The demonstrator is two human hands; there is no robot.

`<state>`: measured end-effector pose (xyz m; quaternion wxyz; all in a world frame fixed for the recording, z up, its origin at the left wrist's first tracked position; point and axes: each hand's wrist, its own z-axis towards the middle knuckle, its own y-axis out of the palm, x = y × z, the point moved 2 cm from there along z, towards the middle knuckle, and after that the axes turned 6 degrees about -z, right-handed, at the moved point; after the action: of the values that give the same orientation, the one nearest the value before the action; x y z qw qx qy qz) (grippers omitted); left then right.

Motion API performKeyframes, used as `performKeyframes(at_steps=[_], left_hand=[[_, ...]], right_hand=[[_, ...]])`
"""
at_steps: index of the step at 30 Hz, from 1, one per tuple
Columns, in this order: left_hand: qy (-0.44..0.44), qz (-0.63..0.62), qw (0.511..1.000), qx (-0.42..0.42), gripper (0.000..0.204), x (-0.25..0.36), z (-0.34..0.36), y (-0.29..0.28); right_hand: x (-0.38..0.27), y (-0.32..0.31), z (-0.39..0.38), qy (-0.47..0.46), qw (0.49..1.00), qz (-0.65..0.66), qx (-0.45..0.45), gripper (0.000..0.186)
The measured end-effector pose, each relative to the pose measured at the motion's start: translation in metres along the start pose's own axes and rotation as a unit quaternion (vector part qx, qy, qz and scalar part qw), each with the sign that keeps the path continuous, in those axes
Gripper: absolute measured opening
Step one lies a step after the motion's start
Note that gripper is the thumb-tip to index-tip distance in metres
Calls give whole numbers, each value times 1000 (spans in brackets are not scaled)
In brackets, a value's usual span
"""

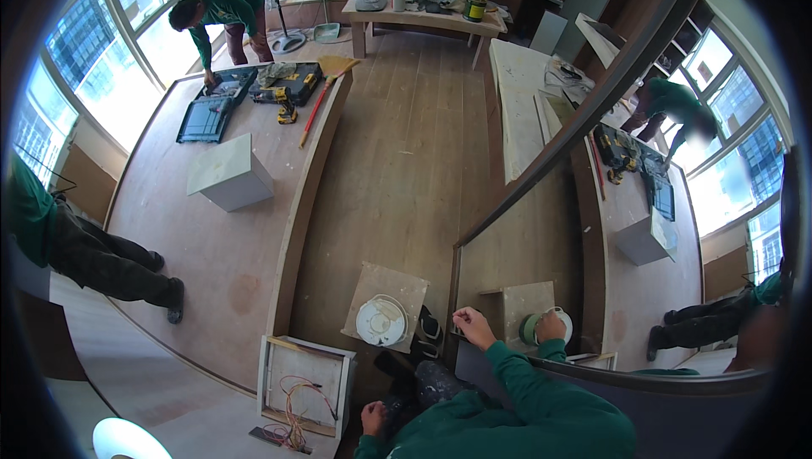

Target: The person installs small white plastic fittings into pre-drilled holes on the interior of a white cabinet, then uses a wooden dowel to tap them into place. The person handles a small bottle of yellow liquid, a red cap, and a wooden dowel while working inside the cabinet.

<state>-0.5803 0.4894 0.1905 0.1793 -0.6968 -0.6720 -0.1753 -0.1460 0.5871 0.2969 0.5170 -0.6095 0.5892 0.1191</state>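
Note:
My right hand [472, 325] reaches forward from a green sleeve to the lower left corner of a large mirror [516, 230] with a dark frame, its fingers pinched on something too small to make out. My left hand [373, 417] is low near my dark, stained trousers, fingers curled, with its contents hidden. A white bucket [379, 324] stands in front of me on a square, paint-marked board [376, 281], with dark footwear beside it. A small open box [285, 384] with loose wires lies on my left.
A raised platform [216, 252] on the left carries a white box [233, 171], tool cases [220, 104], a drill and a broom. One person [237, 15] bends over it; another's legs [127, 277] are at far left. A bench [406, 9] with cans and fans stand at the back.

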Motion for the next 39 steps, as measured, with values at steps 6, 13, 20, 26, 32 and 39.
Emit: performKeyframes(at_steps=[6,13,20,26,32,39], left_hand=[[15,-1,1000,-9,32,7,20,-33],[38,1,999,-21,23,45,39,-44],[47,2,998,-36,32,86,61,-41],[47,-10,999,-7,30,104,86,-37],[-15,-80,997,17,28,130,108,-21],[-22,-155,984,86,32,169,129,5]], right_hand=[[20,-24,-61,12,999,-37,3,28],[47,2,-104,87,995,57,8,31],[52,44,-93,114,984,132,-40,28],[43,40,-32,111,986,118,-23,27],[70,31,58,147,989,11,-19,31],[55,-3,140,196,968,-127,-90,33]])
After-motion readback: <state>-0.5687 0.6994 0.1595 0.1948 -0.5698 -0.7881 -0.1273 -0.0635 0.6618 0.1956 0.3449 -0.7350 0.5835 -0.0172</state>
